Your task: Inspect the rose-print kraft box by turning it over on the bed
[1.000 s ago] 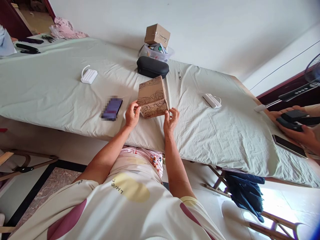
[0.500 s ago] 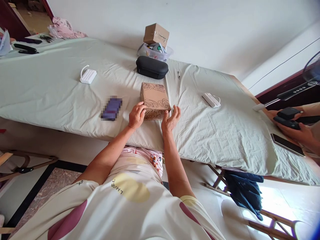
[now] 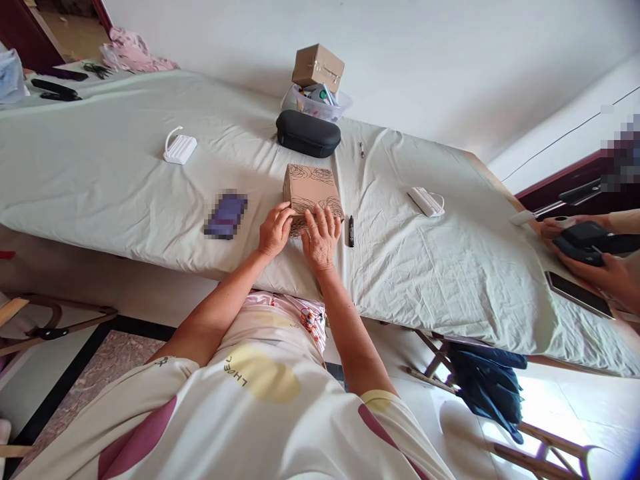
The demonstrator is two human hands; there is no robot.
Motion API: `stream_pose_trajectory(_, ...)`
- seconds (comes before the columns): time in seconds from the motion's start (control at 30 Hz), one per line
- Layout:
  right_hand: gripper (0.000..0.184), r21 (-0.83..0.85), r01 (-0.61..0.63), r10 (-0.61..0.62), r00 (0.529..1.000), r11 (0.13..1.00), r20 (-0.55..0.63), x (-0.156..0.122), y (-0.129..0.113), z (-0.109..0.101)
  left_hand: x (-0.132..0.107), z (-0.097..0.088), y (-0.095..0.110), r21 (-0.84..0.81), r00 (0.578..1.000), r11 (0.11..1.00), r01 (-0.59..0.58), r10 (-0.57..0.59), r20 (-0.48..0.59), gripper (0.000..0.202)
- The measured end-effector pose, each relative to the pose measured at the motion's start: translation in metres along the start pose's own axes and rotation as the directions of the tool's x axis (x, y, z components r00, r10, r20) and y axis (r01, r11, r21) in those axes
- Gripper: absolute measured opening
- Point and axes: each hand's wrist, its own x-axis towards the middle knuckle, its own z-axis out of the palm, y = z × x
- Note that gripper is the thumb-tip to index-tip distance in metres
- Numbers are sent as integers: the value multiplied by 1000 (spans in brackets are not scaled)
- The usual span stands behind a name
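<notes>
Well, the right hand (image 3: 321, 240) lies with its fingers a bit spread on the near edge of the brown box (image 3: 314, 189). The left hand (image 3: 275, 231) bends its fingers at the near left corner; I can't tell if it pinches. The box sits on the pale cloth (image 3: 395, 267), just past both hands.

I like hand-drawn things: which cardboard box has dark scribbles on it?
The near box, which the left hand and right hand touch; the far box, by the wall, shows no scribbles.
</notes>
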Motion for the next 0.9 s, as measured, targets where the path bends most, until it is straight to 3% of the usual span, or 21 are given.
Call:
stream_pose_trajectory(0.1, 50, 46, -147, 152, 979, 988, -133, 0, 19, 0, 1, 0, -1, 0, 1000, 1000, 12, -12, -5, 56)
stream_pose_trajectory(0.2, 49, 168, -270, 308, 912, 948, -271, 0, 37, 5, 1, 0, -2, -26, 1000, 999, 19, -20, -21, 56)
stream_pose_trajectory(0.33, 48, 363, -277, 399, 858, 890, -323, -1, 46, 10, 2, 1, -7, -17, 997, 999, 46, -47, -54, 55)
stream_pose_trajectory(0.47, 42, 467, -161, 325, 899, 869, -295, -4, 34, 7, 3, -2, -16, 55, 984, 990, 129, -121, -128, 59)
stream_pose_trajectory(0.6, 39, 505, 10, 104, 975, 863, -198, -6, 15, 6, 2, -6, -14, 157, 973, 977, 141, -108, -205, 69)
stream_pose_trajectory(0.73, 44, 495, 137, -86, 989, 858, -124, -7, 2, 9, -1, -7, -1, 174, 990, 984, -48, 70, -124, 69)
stream_pose_trajectory(0.8, 46, 478, 143, -108, 989, 867, -100, -7, 0, 10, -3, -6, 5, 148, 988, 980, -136, 145, -52, 69)
stream_pose_trajectory(0.9, 47, 452, 99, -71, 994, 887, -79, -7, 2, 11, -3, -4, 5, 108, 988, 982, -152, 153, 5, 64)
